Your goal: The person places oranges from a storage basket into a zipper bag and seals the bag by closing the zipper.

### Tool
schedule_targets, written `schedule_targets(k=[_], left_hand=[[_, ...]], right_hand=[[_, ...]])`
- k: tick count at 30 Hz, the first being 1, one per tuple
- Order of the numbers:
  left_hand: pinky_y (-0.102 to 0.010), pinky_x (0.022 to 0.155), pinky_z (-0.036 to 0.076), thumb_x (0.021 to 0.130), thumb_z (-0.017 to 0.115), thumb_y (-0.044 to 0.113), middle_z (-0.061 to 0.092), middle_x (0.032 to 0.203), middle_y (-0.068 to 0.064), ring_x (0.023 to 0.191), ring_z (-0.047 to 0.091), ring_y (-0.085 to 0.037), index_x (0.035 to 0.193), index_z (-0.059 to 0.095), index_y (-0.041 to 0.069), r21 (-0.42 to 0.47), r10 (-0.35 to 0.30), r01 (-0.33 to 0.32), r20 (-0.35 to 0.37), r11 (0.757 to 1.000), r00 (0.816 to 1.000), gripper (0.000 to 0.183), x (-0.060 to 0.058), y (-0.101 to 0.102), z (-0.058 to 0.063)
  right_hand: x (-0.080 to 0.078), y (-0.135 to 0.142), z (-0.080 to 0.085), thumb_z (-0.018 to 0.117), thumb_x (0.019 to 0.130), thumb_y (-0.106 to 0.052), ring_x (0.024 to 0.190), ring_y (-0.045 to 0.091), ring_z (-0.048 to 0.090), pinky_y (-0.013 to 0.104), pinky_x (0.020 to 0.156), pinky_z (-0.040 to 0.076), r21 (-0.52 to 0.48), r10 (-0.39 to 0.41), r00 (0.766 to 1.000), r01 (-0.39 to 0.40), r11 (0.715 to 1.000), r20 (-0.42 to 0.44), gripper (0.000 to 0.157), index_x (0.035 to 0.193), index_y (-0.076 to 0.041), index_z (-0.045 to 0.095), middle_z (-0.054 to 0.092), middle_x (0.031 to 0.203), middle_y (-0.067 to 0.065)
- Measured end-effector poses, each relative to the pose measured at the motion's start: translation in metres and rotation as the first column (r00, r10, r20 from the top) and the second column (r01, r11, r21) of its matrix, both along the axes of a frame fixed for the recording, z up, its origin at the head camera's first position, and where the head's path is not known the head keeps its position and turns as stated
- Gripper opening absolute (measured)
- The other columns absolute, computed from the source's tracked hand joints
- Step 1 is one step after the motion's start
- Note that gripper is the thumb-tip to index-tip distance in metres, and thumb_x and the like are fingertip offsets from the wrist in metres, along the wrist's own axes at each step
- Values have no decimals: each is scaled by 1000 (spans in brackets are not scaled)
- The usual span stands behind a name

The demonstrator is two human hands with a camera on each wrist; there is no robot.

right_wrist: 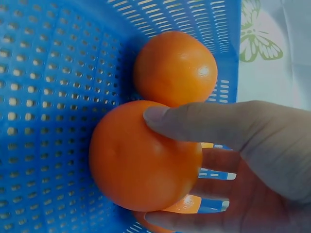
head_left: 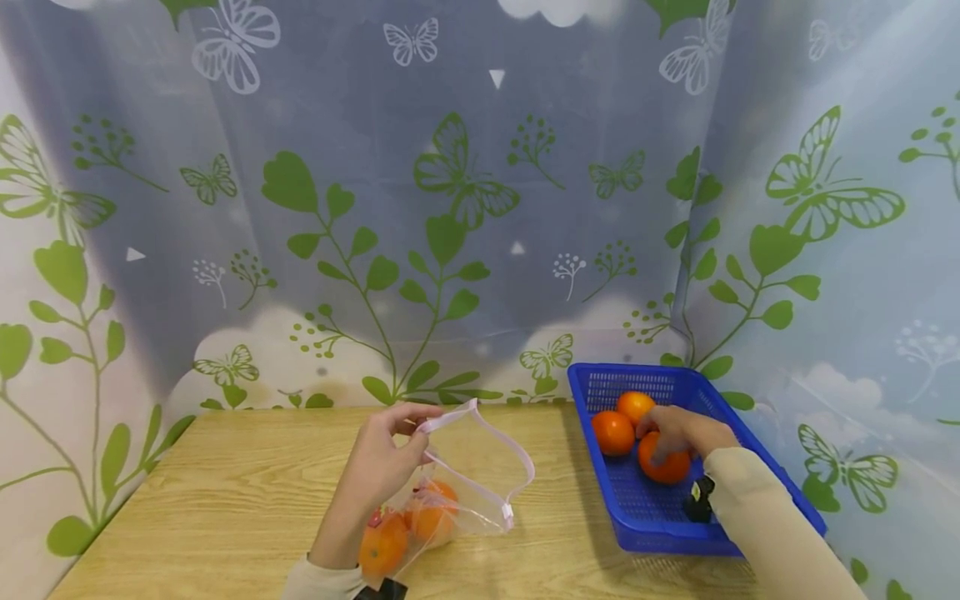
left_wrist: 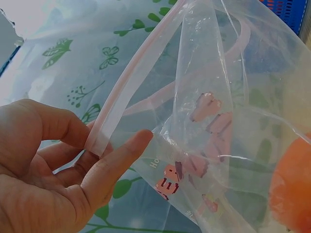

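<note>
My left hand [head_left: 385,454] pinches the pink-edged rim of a clear zip bag [head_left: 480,467] by one corner, and the bag's mouth gapes toward the right. Inside the bag, several oranges [head_left: 384,543] sit low, near the tabletop. Pink printed lettering shows on the plastic in the left wrist view. Over in the blue basket [head_left: 620,533], my right hand [head_left: 686,431] grips an orange [right_wrist: 141,160], its thumb on top and its fingers around the far side. Two other oranges, one at the back [head_left: 636,407] and one at the left [head_left: 613,433], lie beside it.
The basket stands at the right of the wooden table [head_left: 247,475], near the side curtain. Patterned curtains [head_left: 360,208] with leaves and butterflies enclose the back and both sides. A black wrist-camera mount [head_left: 699,500] sits at the right sleeve.
</note>
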State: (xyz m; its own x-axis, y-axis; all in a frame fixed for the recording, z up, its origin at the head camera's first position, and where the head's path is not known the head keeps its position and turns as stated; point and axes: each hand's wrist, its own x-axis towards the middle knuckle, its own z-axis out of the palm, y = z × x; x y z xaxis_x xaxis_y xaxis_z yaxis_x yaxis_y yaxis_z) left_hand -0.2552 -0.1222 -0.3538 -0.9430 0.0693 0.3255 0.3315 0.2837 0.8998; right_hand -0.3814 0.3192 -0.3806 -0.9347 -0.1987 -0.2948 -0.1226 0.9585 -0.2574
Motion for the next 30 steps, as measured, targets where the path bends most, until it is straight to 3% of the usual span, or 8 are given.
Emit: schedule_targets(k=[6,15,21,30], left_hand=[[-34,69,67,96,57,-6,66,113,-18,83,66,-22,119,74,3,2,-3,3,0,1000,1000,30,1,-1,0],[-33,68,67,95,58,-6,66,113,-18,86,67,-27,119,74,3,0,1,-1,-6,1000,1000,30,1,-1,0],[-32,68,67,95,57,-7,66,113,-18,88,67,-29,119,74,3,-3,0,0,-5,1000,1000,30,0,-1,0],[-34,68,67,95,58,-6,66,113,-18,84,67,-23,118,74,4,-4,3,-3,1,1000,1000,30,-1,-1,0]], right_hand=[[-4,7,-4,82,79,-7,102,33,59,42,74,58,-68,22,999,-24,997,-38,50,127,-6,68,59,133,26],[-5,18,-11,82,74,-3,115,41,60,59,98,55,-132,159,970,-184,974,-183,45,118,-1,72,67,126,24],[-6,24,-14,83,76,-3,119,45,58,62,98,55,-199,125,975,-161,967,-182,44,119,-4,73,63,131,27],[-1,22,-6,82,75,-6,113,39,60,57,95,56,-186,135,967,-176,967,-218,43,118,-7,74,65,128,25]])
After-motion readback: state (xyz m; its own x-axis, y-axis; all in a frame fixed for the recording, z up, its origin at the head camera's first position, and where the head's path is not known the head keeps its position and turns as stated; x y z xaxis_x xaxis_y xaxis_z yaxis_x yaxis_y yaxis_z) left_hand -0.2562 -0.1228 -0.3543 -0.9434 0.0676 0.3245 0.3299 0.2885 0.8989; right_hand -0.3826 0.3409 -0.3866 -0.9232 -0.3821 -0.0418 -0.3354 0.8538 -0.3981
